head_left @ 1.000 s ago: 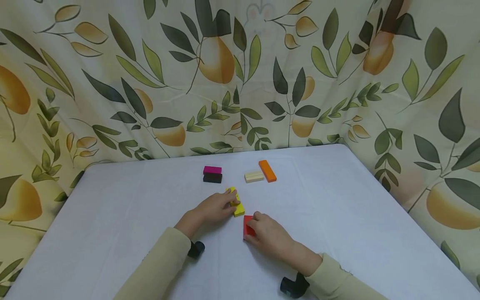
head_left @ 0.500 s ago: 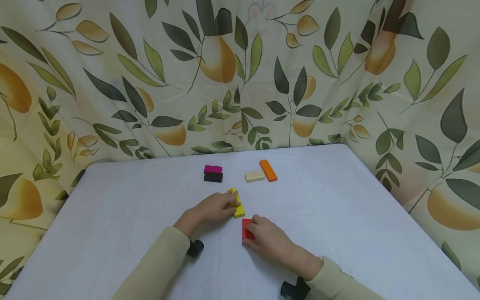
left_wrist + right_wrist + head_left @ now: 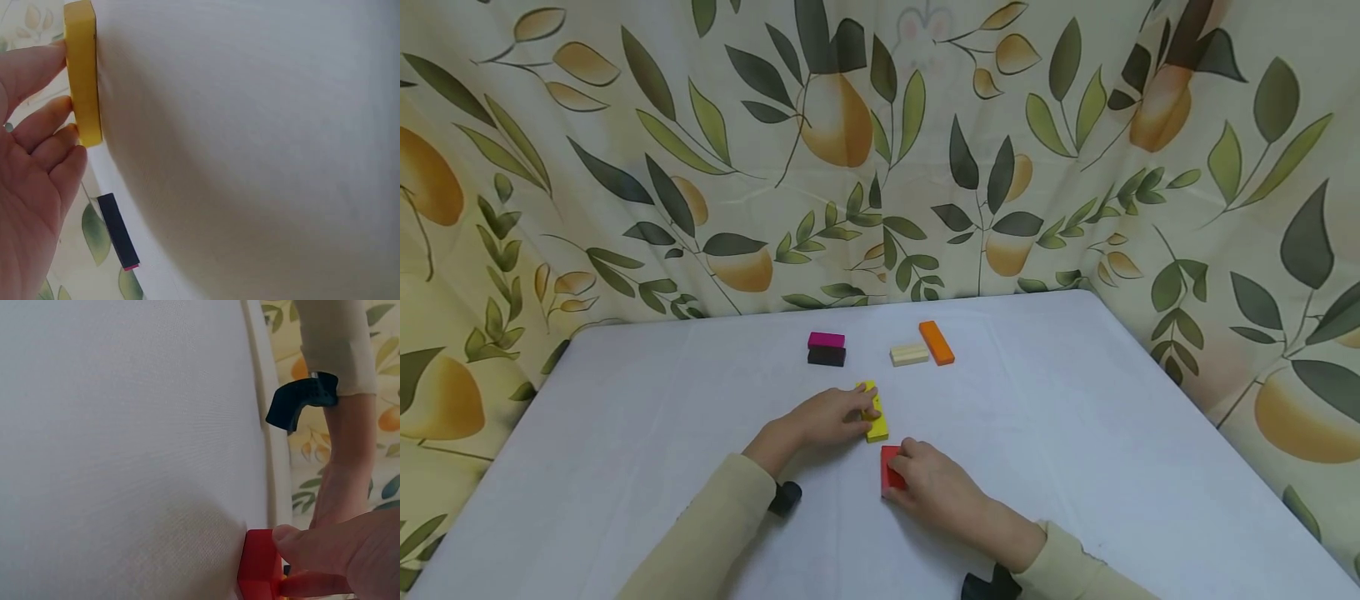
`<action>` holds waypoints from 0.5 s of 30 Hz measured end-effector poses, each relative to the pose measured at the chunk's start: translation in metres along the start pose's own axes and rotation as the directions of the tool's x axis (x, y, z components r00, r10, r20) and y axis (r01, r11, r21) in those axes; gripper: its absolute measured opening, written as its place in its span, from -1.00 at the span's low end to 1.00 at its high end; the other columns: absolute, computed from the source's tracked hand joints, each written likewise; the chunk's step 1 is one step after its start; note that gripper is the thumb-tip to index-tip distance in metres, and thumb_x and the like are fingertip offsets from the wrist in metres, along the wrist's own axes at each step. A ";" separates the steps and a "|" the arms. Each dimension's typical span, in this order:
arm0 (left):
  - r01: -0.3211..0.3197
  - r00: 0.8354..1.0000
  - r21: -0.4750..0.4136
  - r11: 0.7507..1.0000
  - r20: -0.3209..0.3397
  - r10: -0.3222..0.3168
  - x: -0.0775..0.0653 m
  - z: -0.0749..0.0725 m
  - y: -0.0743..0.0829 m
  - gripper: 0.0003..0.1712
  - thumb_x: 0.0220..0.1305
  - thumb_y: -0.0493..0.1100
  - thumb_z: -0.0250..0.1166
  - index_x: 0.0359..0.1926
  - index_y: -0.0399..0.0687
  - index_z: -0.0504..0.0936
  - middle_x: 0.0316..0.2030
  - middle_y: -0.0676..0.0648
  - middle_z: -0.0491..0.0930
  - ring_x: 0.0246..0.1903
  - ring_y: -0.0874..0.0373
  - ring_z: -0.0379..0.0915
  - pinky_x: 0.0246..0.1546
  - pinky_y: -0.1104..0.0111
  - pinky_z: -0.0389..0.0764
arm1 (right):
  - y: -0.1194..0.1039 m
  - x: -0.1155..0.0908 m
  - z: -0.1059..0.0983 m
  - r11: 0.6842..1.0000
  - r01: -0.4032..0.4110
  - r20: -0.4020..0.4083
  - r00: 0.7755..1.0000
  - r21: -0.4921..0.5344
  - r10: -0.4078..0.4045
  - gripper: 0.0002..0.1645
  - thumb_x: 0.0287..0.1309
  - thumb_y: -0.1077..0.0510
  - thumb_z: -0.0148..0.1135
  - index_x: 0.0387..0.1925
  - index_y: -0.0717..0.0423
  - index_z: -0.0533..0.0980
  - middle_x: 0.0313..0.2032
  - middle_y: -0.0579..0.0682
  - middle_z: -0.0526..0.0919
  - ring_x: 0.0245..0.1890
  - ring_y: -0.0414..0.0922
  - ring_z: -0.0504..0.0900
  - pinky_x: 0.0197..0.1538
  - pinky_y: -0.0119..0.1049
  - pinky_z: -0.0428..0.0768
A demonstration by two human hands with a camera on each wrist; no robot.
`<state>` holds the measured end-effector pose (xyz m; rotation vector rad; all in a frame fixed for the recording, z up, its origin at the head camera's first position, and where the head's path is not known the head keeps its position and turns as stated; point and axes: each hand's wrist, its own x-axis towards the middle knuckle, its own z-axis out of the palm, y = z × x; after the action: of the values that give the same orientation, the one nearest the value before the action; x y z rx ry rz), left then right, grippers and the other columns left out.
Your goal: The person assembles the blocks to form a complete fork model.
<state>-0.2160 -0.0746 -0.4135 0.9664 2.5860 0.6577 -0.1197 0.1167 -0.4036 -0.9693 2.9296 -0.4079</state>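
Observation:
Near the table's middle, my left hand (image 3: 829, 416) holds a yellow block (image 3: 877, 428), fingers over its top and thumb at its near side. In the left wrist view, the fingertips meet one long side of the yellow block (image 3: 83, 81); its opposite side faces bare cloth. My right hand (image 3: 942, 485) pinches a red block (image 3: 890, 479) flat on the cloth, just nearer to me than the yellow one. A small gap separates the two. Thumb and fingers also grip the red block (image 3: 259, 565) in the right wrist view, partly cut off by the frame.
Toward the back, a magenta block (image 3: 826, 339) and a black block (image 3: 826, 357) lie against each other. Right of them are a cream block (image 3: 909, 354) and an orange block (image 3: 936, 342). A white cloth (image 3: 1112, 467) covers the table; a patterned curtain (image 3: 880, 208) hangs behind.
The red block has slid toward me and slightly left under my right hand. My left hand has drawn the yellow block a little nearer and turned it slightly. The other blocks stay put.

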 end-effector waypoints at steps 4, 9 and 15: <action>0.006 1.000 0.000 1.000 0.005 -0.006 -0.001 0.000 -0.001 -0.80 0.26 -0.14 0.19 -0.10 0.05 0.58 0.26 -0.02 0.27 0.29 0.13 0.05 0.22 0.23 0.19 | -0.001 -0.001 -0.001 1.000 -0.006 -0.001 1.000 0.004 0.006 -0.63 -0.10 -0.01 0.43 -0.35 0.21 0.61 -0.47 -0.09 0.43 -0.48 -0.24 0.36 -0.38 -0.49 0.50; -0.002 1.000 0.008 1.000 0.013 0.002 -0.002 -0.001 0.001 -0.83 0.25 -0.14 0.19 -0.13 0.07 0.58 0.26 -0.02 0.28 0.29 0.12 0.07 0.20 0.22 0.22 | -0.004 -0.002 -0.001 1.000 -0.005 0.009 1.000 0.016 0.004 -0.63 -0.11 -0.01 0.43 -0.37 0.21 0.61 -0.48 -0.09 0.43 -0.49 -0.25 0.35 -0.39 -0.51 0.49; -0.022 1.000 0.007 1.000 0.015 0.022 -0.004 -0.001 0.002 -0.83 0.25 -0.15 0.19 -0.13 0.05 0.58 0.26 -0.03 0.28 0.29 0.13 0.07 0.20 0.23 0.22 | -0.006 -0.004 -0.001 1.000 -0.002 0.006 1.000 0.008 0.002 -0.63 -0.11 -0.01 0.43 -0.37 0.21 0.62 -0.48 -0.10 0.43 -0.49 -0.26 0.35 -0.39 -0.51 0.49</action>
<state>-0.2123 -0.0760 -0.4109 0.9998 2.5702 0.6453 -0.1132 0.1143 -0.4018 -0.9648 2.9216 -0.4157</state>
